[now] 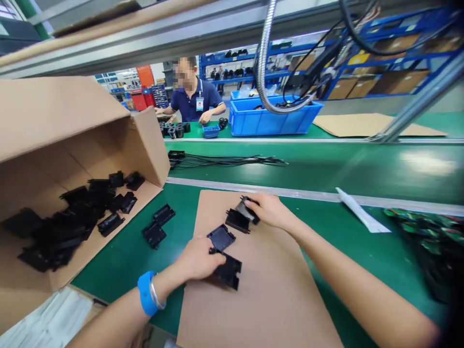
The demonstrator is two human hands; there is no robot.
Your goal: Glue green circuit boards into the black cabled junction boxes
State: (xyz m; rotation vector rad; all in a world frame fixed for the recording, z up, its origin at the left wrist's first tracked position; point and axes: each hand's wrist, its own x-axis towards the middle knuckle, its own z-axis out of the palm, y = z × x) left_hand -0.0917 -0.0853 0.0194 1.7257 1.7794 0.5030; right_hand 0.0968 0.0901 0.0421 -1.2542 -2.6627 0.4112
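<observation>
My left hand [199, 258], with a blue wristband, is closed on a black plastic housing [228, 271] lying on a brown cardboard sheet [268, 299]. Farther up the sheet my right hand [270, 210] grips another black housing part [247, 211] with its fingertips. Between the hands lie two more black parts [221, 237], [237, 221], set in a row on the sheet.
A tipped cardboard box [72, 145] at left spills several black parts [72, 217]; two lie on the green mat [157, 226]. Black cables [224, 160] rest on the conveyor. A person in blue works opposite beside a blue bin [268, 118]. Green circuit boards [427, 227] sit at right.
</observation>
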